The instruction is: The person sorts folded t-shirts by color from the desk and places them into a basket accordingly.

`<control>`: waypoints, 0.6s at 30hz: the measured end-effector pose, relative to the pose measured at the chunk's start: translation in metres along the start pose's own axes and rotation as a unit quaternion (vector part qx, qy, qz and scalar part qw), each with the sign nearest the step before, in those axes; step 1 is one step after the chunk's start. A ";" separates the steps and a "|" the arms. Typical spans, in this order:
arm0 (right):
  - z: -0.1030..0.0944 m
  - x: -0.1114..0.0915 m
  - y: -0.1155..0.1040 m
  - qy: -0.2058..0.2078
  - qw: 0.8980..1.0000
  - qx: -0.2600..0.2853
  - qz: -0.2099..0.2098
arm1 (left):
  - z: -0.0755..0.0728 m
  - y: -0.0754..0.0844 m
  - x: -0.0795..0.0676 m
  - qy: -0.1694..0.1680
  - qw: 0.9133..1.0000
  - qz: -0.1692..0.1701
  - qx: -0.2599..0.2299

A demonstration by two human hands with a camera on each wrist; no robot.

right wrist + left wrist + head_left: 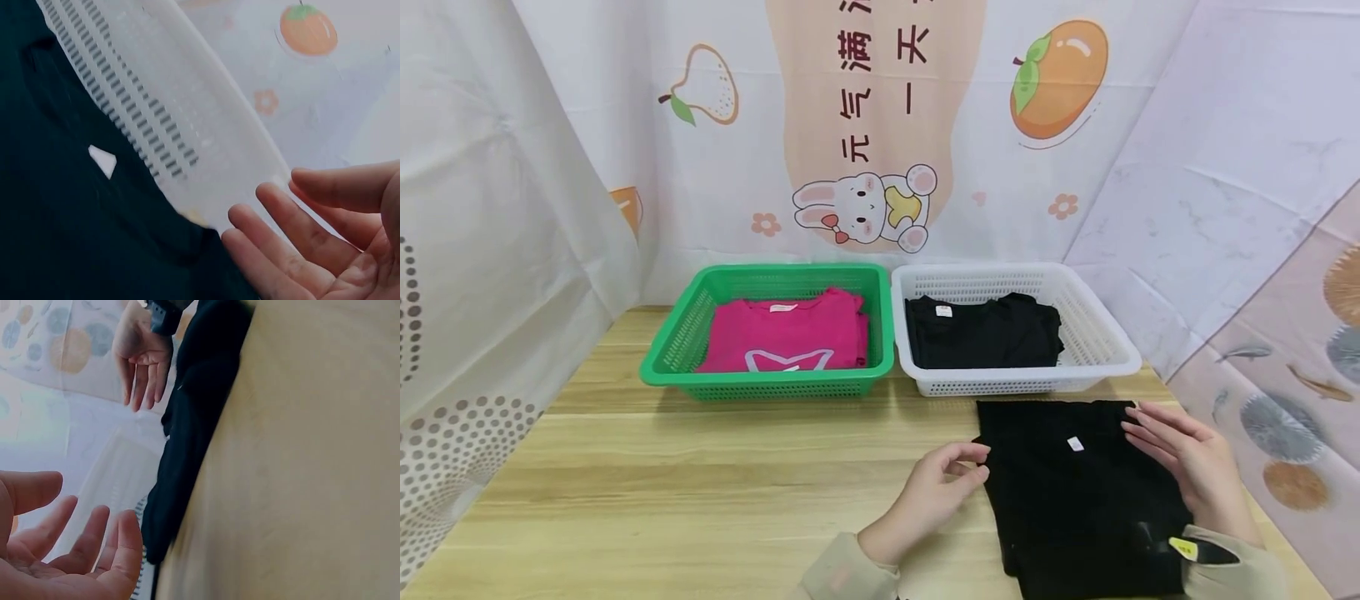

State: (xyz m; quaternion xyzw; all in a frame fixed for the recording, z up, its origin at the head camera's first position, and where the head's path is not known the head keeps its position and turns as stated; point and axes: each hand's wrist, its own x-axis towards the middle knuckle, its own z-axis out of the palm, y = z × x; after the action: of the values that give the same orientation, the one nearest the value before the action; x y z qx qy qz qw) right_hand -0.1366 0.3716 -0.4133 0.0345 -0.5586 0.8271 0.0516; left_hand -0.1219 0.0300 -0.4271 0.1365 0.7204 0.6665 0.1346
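Observation:
A black shirt (1075, 500) lies flat on the wooden table, with a small white label (1076, 444) near its top. At its left edge is my left hand (936, 492), fingers loosely bent and thumb apart, gripping nothing. My right hand (1195, 458) is over the shirt's upper right corner, its fingers extended. In the left wrist view the left hand (75, 550) is beside the dark cloth (194, 419), palm up. The right wrist view has the right hand's fingertips (232, 240) right at the cloth's edge, with the label (104, 162) further in.
Behind the shirt stands a white basket (1022, 386) with folded black clothing (985, 337) inside. To its left, touching it, a green basket (767, 388) contains folded pink clothing (805, 329). Printed curtains (715, 192) hang behind and at both sides of the table (700, 492).

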 end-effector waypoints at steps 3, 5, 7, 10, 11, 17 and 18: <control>-0.010 -0.002 0.001 0.010 1.000 0.010 0.007 | 0.003 -0.003 -0.001 -0.008 1.000 -0.013 -0.004; -0.014 -0.003 0.001 0.016 1.000 0.016 0.009 | 0.005 -0.004 -0.001 -0.011 1.000 -0.022 -0.009; -0.015 -0.004 0.000 0.026 1.000 0.013 0.012 | 0.006 -0.005 -0.001 -0.013 0.999 -0.028 -0.012; -0.015 -0.004 -0.001 0.055 0.998 0.008 0.020 | 0.008 -0.007 -0.001 -0.017 0.999 -0.037 -0.020; -0.014 -0.004 -0.001 0.072 0.997 0.009 0.023 | 0.008 -0.007 -0.001 -0.019 0.999 -0.039 -0.023; -0.014 -0.005 -0.002 0.225 0.971 -0.067 0.055 | 0.010 -0.009 -0.002 -0.023 0.997 -0.059 -0.036; -0.015 -0.005 -0.002 0.245 0.962 -0.100 0.068 | 0.010 -0.009 -0.002 -0.021 0.997 -0.061 -0.039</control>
State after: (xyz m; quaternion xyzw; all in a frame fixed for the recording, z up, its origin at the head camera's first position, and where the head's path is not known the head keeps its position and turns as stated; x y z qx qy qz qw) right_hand -0.1314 0.3854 -0.4179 -0.2127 -0.6095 0.7520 0.1331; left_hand -0.1163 0.0380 -0.4370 0.1011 0.6978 0.6816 0.1956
